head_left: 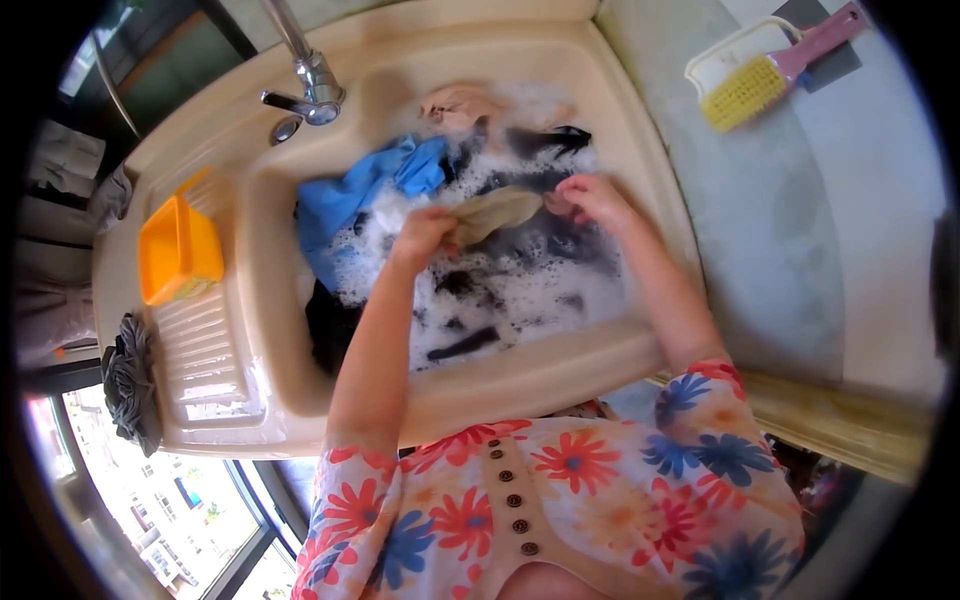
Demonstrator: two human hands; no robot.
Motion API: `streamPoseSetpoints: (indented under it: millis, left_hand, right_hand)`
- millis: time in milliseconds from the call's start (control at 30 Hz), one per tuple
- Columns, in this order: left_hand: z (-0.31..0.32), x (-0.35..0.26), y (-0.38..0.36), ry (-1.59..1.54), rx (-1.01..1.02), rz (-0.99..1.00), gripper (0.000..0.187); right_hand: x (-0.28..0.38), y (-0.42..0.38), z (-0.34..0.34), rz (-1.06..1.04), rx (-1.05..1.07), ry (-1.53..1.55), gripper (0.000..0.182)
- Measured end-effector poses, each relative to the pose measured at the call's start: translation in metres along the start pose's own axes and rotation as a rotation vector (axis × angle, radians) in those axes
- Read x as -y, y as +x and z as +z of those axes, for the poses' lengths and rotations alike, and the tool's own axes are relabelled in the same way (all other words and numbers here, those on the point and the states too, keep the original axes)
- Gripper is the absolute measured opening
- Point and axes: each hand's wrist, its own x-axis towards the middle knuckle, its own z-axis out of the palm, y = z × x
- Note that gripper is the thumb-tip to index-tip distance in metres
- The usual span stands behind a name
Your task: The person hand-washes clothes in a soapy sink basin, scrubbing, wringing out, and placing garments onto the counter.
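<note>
Floral shirt (575, 500) nearest, 6 o'clock. Beige cloth (495, 217) mid-view over suds (555, 325) in sink (275, 255), long axis 8-to-2. Left hand (426, 238) pinches its 8 o'clock end, so nearer; right hand (598, 202) at the 2 o'clock end, fingers bunched, can't tell if gripping. Blue cloth (365, 185) 9–10 o'clock from beige.

A person in a short-sleeved white blouse (610, 540) printed with red, blue and orange flowers (575, 463), five dark buttons (514, 500) at six o'clock.
</note>
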Motion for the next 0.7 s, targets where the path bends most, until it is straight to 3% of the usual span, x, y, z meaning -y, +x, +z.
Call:
streamPoseSetpoints:
  millis: [167, 333, 367, 467, 600, 700]
  left_hand:
    - [0.019, -0.023, -0.018, 0.069, 0.002, 0.008, 0.028]
    - [0.044, -0.026, -0.025, 0.211, 0.108, 0.158, 0.028]
    - [0.045, -0.022, -0.021, 0.262, 0.077, 0.177, 0.025]
    - [0.042, -0.019, -0.017, 0.14, 0.022, 0.148, 0.023]
    - [0.031, -0.029, -0.017, 0.048, -0.09, 0.136, 0.022]
    - [0.018, -0.033, -0.017, 0.008, -0.102, 0.12, 0.024]
  right_hand:
    - [0.042, -0.012, 0.002, -0.025, 0.075, 0.219, 0.02]
    - [0.065, -0.027, 0.063, -0.193, 0.308, 0.057, 0.022]
    - [0.066, -0.028, 0.075, -0.226, 0.26, 0.095, 0.02]
    - [0.053, 0.001, 0.076, -0.5, 0.051, -0.207, 0.017]
    - [0.052, 0.02, 0.057, -0.182, -0.007, 0.05, 0.014]
    - [0.059, 0.026, 0.057, -0.237, 0.051, 0.026, 0.021]
